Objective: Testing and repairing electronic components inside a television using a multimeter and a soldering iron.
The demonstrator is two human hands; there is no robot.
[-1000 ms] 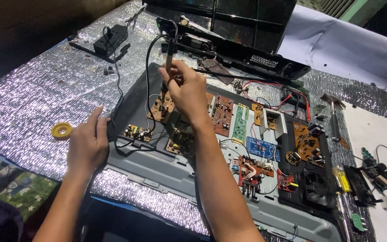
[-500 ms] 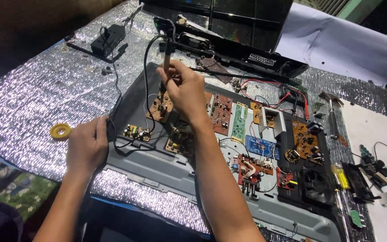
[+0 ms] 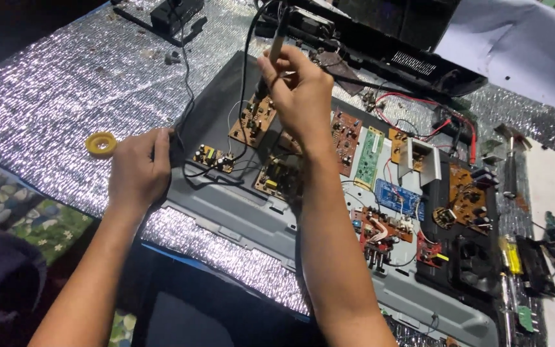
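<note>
Over the brown circuit board (image 3: 252, 120), my right hand (image 3: 300, 96) grips a soldering iron (image 3: 276, 45); my left hand (image 3: 137, 168) seems curled on the grey chassis (image 3: 239, 212) edge.

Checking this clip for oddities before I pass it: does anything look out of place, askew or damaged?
Nothing looks spilled or broken. The circuit boards lie loose at mixed angles in the grey tray, wires tangled among them. The right hand holds a soldering iron over a brown board; the left hand rests at the tray's edge.
</note>
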